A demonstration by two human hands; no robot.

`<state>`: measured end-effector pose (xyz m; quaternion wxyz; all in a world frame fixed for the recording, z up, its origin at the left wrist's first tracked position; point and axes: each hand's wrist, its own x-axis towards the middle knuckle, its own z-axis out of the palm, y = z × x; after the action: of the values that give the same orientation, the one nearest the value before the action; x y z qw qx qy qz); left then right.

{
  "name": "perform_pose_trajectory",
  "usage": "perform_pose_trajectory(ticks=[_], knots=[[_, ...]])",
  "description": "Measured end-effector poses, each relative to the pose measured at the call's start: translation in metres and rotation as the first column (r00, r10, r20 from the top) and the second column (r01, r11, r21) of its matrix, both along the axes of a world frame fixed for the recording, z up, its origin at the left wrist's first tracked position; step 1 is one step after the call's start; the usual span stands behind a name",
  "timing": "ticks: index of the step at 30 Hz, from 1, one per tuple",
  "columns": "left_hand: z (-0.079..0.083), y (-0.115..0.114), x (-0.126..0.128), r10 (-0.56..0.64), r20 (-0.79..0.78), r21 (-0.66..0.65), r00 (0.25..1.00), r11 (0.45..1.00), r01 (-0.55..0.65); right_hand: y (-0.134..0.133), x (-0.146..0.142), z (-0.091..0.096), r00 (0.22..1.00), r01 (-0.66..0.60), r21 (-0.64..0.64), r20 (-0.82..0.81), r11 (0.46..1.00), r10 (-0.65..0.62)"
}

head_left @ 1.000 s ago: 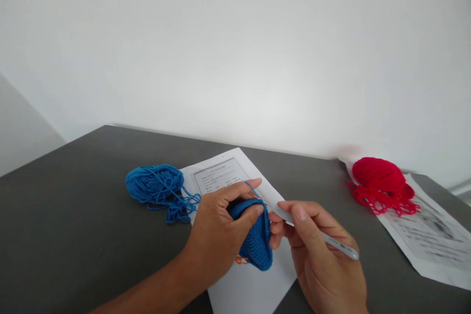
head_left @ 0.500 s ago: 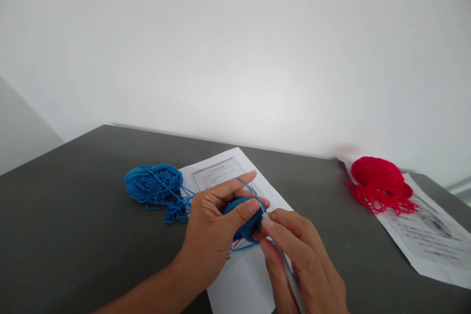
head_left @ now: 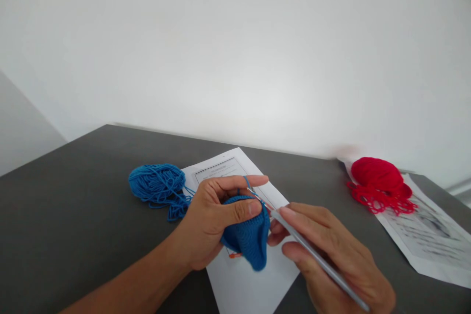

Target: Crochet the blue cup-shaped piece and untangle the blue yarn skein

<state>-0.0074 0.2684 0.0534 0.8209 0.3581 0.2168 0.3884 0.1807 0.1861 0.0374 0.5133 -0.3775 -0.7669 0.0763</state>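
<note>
My left hand [head_left: 217, 211] pinches a blue crocheted piece [head_left: 246, 235] between thumb and fingers, its index finger stretched out with blue yarn looped over it. In my right hand [head_left: 334, 255] lies a grey-handled crochet hook [head_left: 316, 255], its thin tip pointing up and left at the piece's top edge. Yarn runs from the raised finger to the hook's tip. A skein of blue yarn [head_left: 156, 184], partly loosened into tangled strands, rests left of my left hand. Something small and orange [head_left: 235, 255] shows below the crocheted piece; its kind I cannot make out.
Under my hands a printed sheet [head_left: 253, 284] lies on the dark grey table [head_left: 91, 216]. Toward the right, a ball of red yarn [head_left: 377, 176] with loose loops sits on another printed sheet [head_left: 434, 250]. A white wall [head_left: 235, 59] rises behind the table.
My right hand has moved right and down, with the hook now lying flatter. The crocheted piece has turned and shows more of its surface, hanging below my left thumb.
</note>
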Motion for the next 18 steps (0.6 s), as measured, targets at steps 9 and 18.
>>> perform_pose_trajectory(ticks=[9, 18], knots=[[0.006, 0.010, -0.002, -0.053, -0.113, -0.018, 0.992, 0.998, 0.052, 0.013, 0.015, 0.010, 0.943, -0.164, -0.179, -0.318, 0.970, 0.100], [0.006, 0.012, -0.004, -0.116, -0.167, -0.031, 0.979, 0.993, 0.112, 0.013, 0.025, 0.017, 0.943, -0.173, -0.206, -0.315, 0.963, 0.102]])
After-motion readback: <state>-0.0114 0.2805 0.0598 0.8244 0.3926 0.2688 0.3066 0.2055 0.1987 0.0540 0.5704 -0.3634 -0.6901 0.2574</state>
